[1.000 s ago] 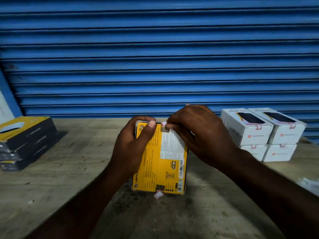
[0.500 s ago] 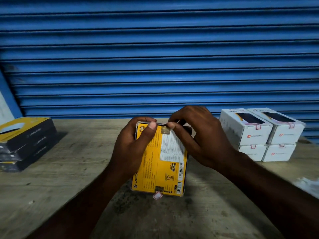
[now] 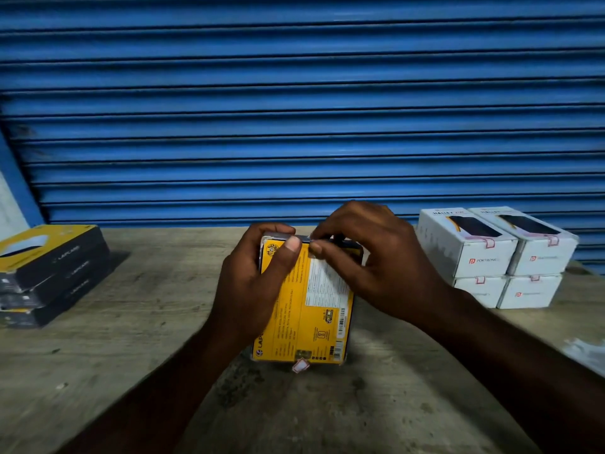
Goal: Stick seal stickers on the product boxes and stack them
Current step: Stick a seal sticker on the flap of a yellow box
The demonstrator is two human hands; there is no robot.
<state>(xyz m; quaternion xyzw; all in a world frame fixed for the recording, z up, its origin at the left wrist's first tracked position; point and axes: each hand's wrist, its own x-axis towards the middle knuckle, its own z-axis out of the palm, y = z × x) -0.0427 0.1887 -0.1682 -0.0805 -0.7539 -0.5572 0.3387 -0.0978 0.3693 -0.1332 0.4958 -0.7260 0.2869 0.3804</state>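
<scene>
Shutter slats (image 3: 294,93) in blue fill the background behind the worn surface (image 3: 131,371). White boxes (image 3: 497,257) sit stacked at right, black-and-yellow boxes (image 3: 49,273) at left. Centred, the yellow box (image 3: 311,316) stands tilted on its lower edge; the left hand (image 3: 258,283) grips its side, the right hand (image 3: 370,260) pinches at its top edge. A seal sticker (image 3: 300,365) hangs from its bottom edge.

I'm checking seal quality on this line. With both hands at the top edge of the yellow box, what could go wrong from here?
The sticker at the bottom edge hangs half off the yellow box and may peel or snag on the table. The right hand hides the top seal, so it might go on creased.
</scene>
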